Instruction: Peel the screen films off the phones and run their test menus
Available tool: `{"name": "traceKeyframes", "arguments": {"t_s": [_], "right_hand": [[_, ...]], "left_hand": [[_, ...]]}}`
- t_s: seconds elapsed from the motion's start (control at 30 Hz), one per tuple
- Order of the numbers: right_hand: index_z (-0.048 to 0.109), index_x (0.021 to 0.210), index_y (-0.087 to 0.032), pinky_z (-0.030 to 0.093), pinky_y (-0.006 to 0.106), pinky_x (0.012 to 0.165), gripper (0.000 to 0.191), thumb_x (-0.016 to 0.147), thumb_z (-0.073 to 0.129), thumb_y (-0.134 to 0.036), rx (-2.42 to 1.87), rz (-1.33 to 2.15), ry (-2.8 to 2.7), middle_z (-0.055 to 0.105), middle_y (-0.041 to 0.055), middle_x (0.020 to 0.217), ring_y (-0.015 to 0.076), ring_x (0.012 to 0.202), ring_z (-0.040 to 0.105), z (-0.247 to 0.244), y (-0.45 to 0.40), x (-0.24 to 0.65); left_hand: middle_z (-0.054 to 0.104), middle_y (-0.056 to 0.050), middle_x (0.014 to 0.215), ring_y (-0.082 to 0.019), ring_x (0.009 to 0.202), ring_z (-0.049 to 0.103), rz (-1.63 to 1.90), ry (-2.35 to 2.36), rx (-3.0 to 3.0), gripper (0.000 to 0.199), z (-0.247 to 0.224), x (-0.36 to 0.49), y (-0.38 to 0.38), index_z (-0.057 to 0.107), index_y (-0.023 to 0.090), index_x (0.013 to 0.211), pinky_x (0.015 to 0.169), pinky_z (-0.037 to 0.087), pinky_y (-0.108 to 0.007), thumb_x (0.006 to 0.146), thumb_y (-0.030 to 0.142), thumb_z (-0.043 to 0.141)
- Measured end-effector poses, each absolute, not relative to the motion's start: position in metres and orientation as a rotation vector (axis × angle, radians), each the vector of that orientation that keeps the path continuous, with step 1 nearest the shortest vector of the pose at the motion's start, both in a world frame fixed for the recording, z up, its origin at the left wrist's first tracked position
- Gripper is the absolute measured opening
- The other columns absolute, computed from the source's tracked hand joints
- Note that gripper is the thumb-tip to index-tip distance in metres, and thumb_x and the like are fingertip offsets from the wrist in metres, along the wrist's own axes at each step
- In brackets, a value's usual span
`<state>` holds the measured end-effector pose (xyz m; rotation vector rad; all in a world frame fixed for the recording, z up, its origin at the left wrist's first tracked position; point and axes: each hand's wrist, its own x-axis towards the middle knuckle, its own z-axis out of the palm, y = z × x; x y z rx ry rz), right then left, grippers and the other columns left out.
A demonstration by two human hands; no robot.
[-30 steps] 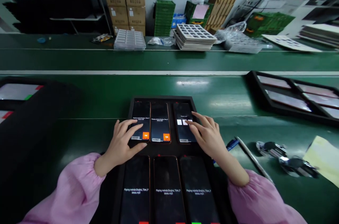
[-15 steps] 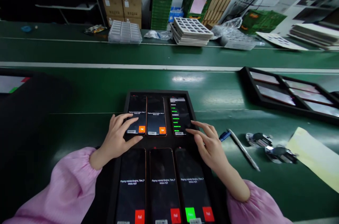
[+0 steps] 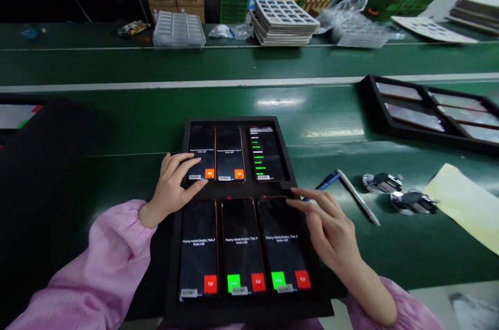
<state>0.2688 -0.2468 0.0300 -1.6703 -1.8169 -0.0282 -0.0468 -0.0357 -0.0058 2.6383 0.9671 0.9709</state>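
Observation:
In front of me lies a black tray [image 3: 234, 192] holding several smartphones in two rows. My left hand [image 3: 175, 182] has its fingers spread over the lower part of the back-left phone [image 3: 201, 145]. My right hand [image 3: 331, 226] is open, its fingertips above the top edge of the front-right phone [image 3: 284, 247]; contact cannot be made out. The back-middle phone [image 3: 229, 143] shows a melody text and an orange Fail button. A list with green lines fills the back-right phone [image 3: 267, 156]. Green and red buttons show on the front-middle phone [image 3: 242, 241], only red on the front-left phone [image 3: 198, 247].
Right of the tray lie a blue pen [image 3: 328, 181], a white pen [image 3: 358, 197], two metallic clip-like pieces [image 3: 384, 183] and yellowish paper [image 3: 463, 205]. Another phone tray [image 3: 429, 130] stands farther right. Stacked white trays [image 3: 283, 26] and a clear plastic tray [image 3: 179, 31] are at the back.
My right hand has drawn back from the back-right phone to the top of the front-right one. A green button now shows on the front-middle phone. The left hand keeps its place.

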Motion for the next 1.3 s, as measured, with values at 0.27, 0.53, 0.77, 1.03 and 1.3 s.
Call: {"name": "traceKeyframes", "arguments": {"t_s": [0.27, 0.53, 0.77, 1.03, 1.3], "right_hand": [[0.075, 0.106, -0.022, 0.050, 0.043, 0.089, 0.037, 0.110, 0.044, -0.041, -1.491, 0.025, -2.078, 0.076, 0.0109, 0.119, 0.0250, 0.110, 0.067, 0.021, -0.341, 0.225], [0.080, 0.105, -0.025, 0.046, 0.047, 0.095, 0.040, 0.108, 0.049, -0.051, -1.418, -0.048, -2.158, 0.075, 0.0092, 0.132, 0.0265, 0.115, 0.065, 0.018, -0.322, 0.192], [0.078, 0.101, -0.025, 0.042, 0.050, 0.100, 0.044, 0.110, 0.043, -0.052, -1.344, -0.011, -2.239, 0.072, 0.0071, 0.138, 0.0263, 0.117, 0.065, 0.022, -0.300, 0.164], [0.076, 0.101, -0.028, 0.047, 0.047, 0.091, 0.032, 0.109, 0.047, -0.038, -1.409, -0.091, -2.092, 0.079, 0.0057, 0.111, 0.0250, 0.101, 0.070, 0.042, -0.290, 0.222], [0.080, 0.108, -0.027, 0.046, 0.051, 0.090, 0.048, 0.107, 0.042, -0.058, -1.803, 0.098, -1.955, 0.077, 0.0094, 0.119, 0.0319, 0.112, 0.065, 0.048, -0.158, 0.293]], "left_hand": [[0.068, -0.010, 0.128, -0.027, 0.119, 0.066, 0.864, 0.962, 2.742, 0.047, 0.013, -0.100, -0.134, 0.057, 0.026, 0.144, 0.118, 0.045, -0.052, 0.099, 0.027, 0.069], [0.068, -0.010, 0.127, -0.026, 0.118, 0.066, 0.677, 1.123, 2.590, 0.043, -0.001, -0.154, -0.240, 0.058, 0.025, 0.144, 0.102, 0.058, -0.043, 0.101, 0.026, 0.064], [0.072, -0.009, 0.126, -0.027, 0.119, 0.069, 0.606, 1.129, 2.632, 0.044, 0.004, -0.159, -0.258, 0.060, 0.028, 0.142, 0.113, 0.053, -0.052, 0.099, 0.023, 0.065], [0.055, -0.014, 0.154, -0.036, 0.141, 0.050, 0.393, 1.084, 2.945, 0.051, 0.012, -0.159, -0.249, 0.062, 0.032, 0.148, 0.131, 0.016, -0.066, 0.103, 0.056, 0.057], [0.066, -0.009, 0.132, -0.028, 0.124, 0.063, 0.661, 1.210, 2.678, 0.034, 0.053, -0.110, -0.090, 0.068, 0.030, 0.135, 0.118, 0.043, -0.051, 0.105, 0.041, 0.057]]}}
